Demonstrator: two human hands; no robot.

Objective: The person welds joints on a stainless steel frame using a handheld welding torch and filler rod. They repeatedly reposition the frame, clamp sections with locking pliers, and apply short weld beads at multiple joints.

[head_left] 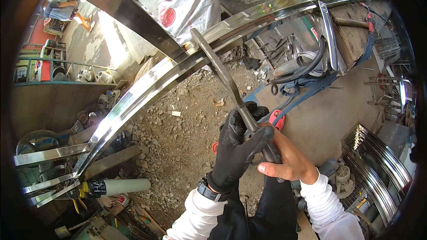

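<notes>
My left hand [235, 146], in a black glove with a watch at the wrist, is closed around the lower part of a long dark metal bar [224, 78]. Below it, my bare right hand [289, 153] grips the same bar near its bottom end, thumb stretched along the side. The bar slants up and to the left, and its far part seems to split into two prongs. That end lies against a long curved rail of shiny metal [133, 95]; I cannot tell whether the prongs hook around it. A wide, polished metal beam [124, 13] meets the rail just left of the bar.
Rubble-strewn ground [173, 129] lies under the rail. A white sack [191, 4] stands behind it. To the right are coiled wire [309, 62], cables and bent metal profiles [378, 173]. A pale gas cylinder [126, 186] lies at lower left. Another person [66, 11] is far left.
</notes>
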